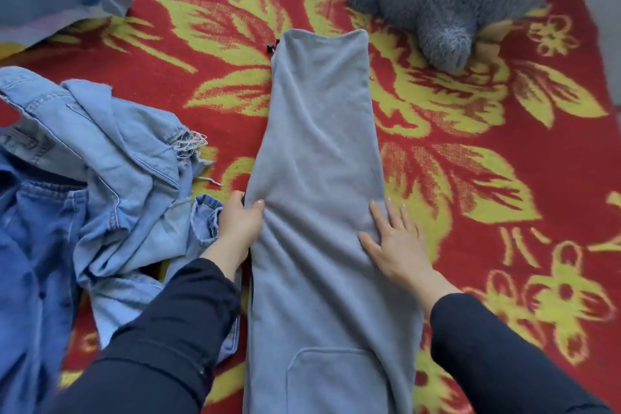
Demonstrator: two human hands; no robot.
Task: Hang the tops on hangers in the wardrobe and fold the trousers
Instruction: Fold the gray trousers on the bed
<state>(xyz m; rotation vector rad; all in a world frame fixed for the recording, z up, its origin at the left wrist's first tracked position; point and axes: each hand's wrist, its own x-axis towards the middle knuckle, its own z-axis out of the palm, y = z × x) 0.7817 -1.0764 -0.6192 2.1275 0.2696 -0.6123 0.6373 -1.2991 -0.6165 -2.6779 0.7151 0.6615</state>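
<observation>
Single grey trousers (319,144), left hand (240,223) gripping edge, right hand (395,245) flat

No words, brands or numbers can be read. The grey trousers (322,161) and denim clothes (100,161) show no legible label.

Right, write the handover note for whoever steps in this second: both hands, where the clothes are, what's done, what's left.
Left hand: grip on the left edge of the grey trousers, thumb on top.
Right hand: open, pressing flat on the trousers near their right edge.
Grey trousers: laid lengthwise on the red floral blanket, apparently with one leg stacked on the other.
Denim pile: crumpled to the left, unsorted.
Done: trousers smoothed out long.
Left: fold them across, then sort the denim. No hanger or wardrobe in view.
</observation>
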